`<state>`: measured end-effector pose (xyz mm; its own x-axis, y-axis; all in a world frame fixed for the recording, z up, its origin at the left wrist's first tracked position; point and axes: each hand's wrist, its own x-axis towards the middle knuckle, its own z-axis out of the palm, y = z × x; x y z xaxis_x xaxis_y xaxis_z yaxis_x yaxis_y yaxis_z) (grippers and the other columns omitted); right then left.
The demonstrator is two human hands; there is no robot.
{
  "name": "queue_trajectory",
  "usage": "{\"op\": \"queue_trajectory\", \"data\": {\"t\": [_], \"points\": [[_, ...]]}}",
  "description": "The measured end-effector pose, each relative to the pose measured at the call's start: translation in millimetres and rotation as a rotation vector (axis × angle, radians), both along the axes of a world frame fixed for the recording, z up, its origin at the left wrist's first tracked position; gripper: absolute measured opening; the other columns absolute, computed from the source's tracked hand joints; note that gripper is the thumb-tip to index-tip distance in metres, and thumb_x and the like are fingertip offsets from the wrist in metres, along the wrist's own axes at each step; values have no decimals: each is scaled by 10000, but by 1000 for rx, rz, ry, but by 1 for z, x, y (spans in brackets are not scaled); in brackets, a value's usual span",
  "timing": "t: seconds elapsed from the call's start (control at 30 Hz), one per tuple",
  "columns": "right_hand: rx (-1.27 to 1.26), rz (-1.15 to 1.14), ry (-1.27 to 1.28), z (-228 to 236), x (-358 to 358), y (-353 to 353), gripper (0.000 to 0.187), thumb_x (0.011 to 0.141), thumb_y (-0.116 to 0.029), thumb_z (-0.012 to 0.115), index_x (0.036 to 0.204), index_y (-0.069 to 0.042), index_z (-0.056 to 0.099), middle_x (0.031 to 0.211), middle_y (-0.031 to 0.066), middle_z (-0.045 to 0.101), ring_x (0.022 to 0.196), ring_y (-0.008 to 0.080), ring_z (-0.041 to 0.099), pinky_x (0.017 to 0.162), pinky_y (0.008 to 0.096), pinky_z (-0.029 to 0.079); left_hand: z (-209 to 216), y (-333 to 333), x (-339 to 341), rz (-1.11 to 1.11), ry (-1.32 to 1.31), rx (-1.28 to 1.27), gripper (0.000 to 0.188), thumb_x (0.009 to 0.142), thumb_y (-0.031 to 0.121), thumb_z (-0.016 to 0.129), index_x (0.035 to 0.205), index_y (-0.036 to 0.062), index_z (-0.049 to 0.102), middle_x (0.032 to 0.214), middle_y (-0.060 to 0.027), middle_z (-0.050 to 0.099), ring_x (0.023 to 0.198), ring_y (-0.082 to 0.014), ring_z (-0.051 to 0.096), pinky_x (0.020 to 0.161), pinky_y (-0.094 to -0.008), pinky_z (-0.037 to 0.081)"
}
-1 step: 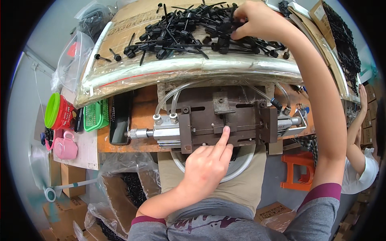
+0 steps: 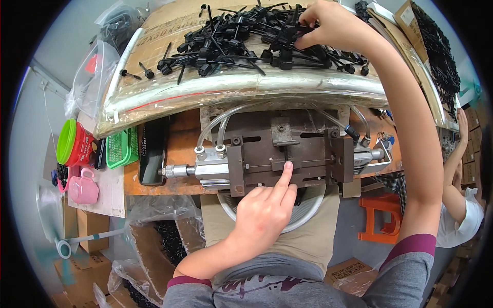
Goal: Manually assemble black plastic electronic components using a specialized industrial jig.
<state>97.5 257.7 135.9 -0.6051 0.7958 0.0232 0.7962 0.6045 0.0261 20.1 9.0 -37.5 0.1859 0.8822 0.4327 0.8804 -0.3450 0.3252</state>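
My left hand (image 2: 262,210) rests its outstretched index fingertip on a small block at the middle of a dark metal fixture (image 2: 257,149). Its other fingers are curled and hold nothing. A thin dark rod (image 2: 287,152) runs from the fixture's upper clamp block (image 2: 281,132) down toward that fingertip. My right hand (image 2: 328,25) reaches over a heap of black plastic parts with thin stems (image 2: 226,43). Thumb and fingers are apart at the heap, with black parts between and below them; none is plainly gripped.
Air cylinders (image 2: 213,169) with clear hoses flank the fixture. The heap lies on a plastic-wrapped cardboard tray (image 2: 169,95). At left are a dark tray (image 2: 153,154), a green basket (image 2: 120,149) and a pink cup (image 2: 83,187). A co-worker's arm (image 2: 454,159) and an orange stool (image 2: 377,218) are at right.
Both hands keep their places. A few black parts by my right hand have shifted slightly in the heap.
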Motion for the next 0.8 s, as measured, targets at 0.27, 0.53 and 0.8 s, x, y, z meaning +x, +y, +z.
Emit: {"op": "queue_trajectory", "data": {"t": [0.27,0.53,0.8], "points": [[91,343,30,-14,0,3,279,652,-135,776,879,20,727,836,210,696,858,346,674,760,412,541,2,-1,0,13,35,-16,240,713,70,776,935,27,694,1284,-179,630,612,-198,663,583,-289,530],[40,160,126,-3,-1,19,297,673,-118,752,931,28,734,888,234,709,838,348,688,755,406,545,4,-8,-7,-60,-66,-53,243,749,103,772,970,42,691,1304,-156,624,621,-206,663,590,-292,536],[-31,105,75,14,14,17,358,725,-255,825,930,27,744,848,197,719,800,294,685,748,386,542,25,-15,-9,-150,-153,-65,371,754,213,805,1078,68,697,1307,-121,628,618,-193,654,584,-277,534]]}}
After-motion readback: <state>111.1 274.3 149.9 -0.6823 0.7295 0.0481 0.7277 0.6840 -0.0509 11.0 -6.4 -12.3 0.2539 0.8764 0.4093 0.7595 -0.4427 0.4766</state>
